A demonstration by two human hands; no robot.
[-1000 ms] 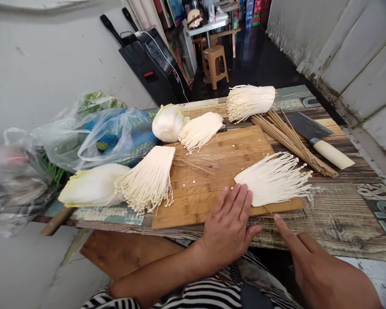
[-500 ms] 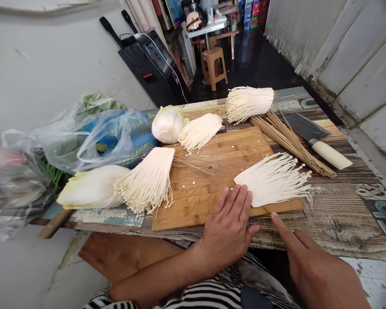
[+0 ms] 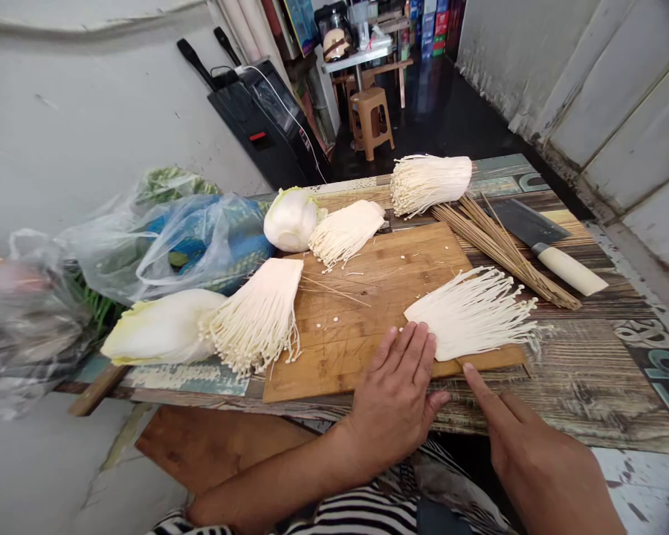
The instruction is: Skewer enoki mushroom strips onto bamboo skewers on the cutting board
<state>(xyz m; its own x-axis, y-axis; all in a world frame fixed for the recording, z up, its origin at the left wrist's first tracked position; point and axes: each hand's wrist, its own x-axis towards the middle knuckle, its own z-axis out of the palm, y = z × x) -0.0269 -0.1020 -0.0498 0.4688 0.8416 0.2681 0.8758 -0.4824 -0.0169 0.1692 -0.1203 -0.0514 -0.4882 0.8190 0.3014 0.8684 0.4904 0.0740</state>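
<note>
A flattened fan of enoki mushrooms (image 3: pixel 473 312) lies at the right end of the wooden cutting board (image 3: pixel 368 327), its tips spreading past the board's edge. My left hand (image 3: pixel 395 386) rests flat on the board with its fingers stretched, the fingertips touching the base of this fan. At the board's near edge, my right hand (image 3: pixel 535 438) is closed with the index finger pointing forward. A short piece of thin bamboo skewer (image 3: pixel 459 362) shows between that fingertip and the mushrooms; the rest of it is hidden.
More enoki bunches (image 3: pixel 259 312) lie left of and behind the board, beside napa cabbages (image 3: pixel 164 327). A bundle of skewers (image 3: pixel 507 253) and a cleaver (image 3: pixel 551 245) lie at the back right. Plastic bags of vegetables (image 3: pixel 201 241) fill the left side.
My right hand has moved slightly left, bringing its index fingertip closer to the mushroom fan, and less of the skewer shows. My left hand stays in place.
</note>
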